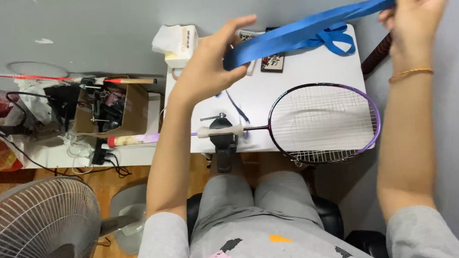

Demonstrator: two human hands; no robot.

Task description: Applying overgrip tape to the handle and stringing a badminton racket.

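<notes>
Above the table (312,66), both hands are pinching blue tape (309,28): left hand (207,64) at nine o'clock, right hand (412,8) at three. The racket (323,121) handle is looking bare, not wrapped yet.

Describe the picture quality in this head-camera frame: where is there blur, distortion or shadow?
In the head view, light is soft and even; the racket casts only a faint shadow on the white table. The blue tape between the left hand and right hand looks slightly smeared. The wide lens bends the edges, stretching the fan.
</notes>
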